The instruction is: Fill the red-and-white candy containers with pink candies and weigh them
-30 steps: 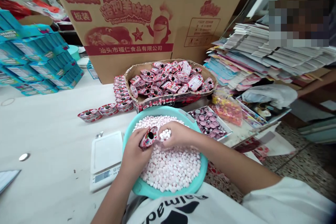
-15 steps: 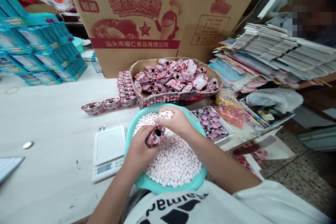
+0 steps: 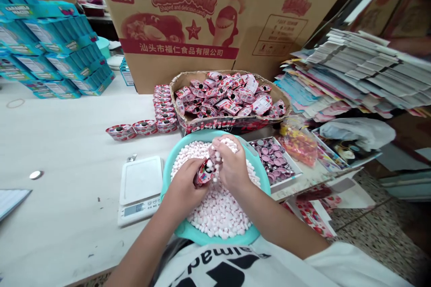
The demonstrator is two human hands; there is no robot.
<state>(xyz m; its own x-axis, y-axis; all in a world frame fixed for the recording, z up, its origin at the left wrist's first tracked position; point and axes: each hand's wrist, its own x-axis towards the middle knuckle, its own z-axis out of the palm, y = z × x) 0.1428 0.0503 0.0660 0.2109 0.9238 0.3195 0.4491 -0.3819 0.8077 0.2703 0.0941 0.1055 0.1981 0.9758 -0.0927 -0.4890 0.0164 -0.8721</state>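
At the far left, teal boxes [image 3: 59, 60] are stacked, and a loose round cap [image 3: 36, 175] is seen on the tabletop [image 3: 67, 152]. Further right, packets [image 3: 121, 132] are lined up behind a white scale [image 3: 141, 181]; their openings are uncapped, and how full they are cannot be told. Nothing is being weighed. A printed packet [image 3: 204, 175] is grasped in the left hand [image 3: 184, 184], mouth up, above the teal basin [image 3: 165, 181]. White pieces are seen at its mouth, so filling is judged to be under way but unfinished. More pieces [image 3: 230, 144] are cupped in the right hand [image 3: 234, 168], close beside that mouth, and many are left in the basin. Behind, a cut-down carton [image 3: 183, 126] is heaped with packets [image 3: 232, 96], uncapped where openings show. To the right, loose caps [image 3: 274, 157] are held in a shallow tray [image 3: 288, 181], apparently unused.
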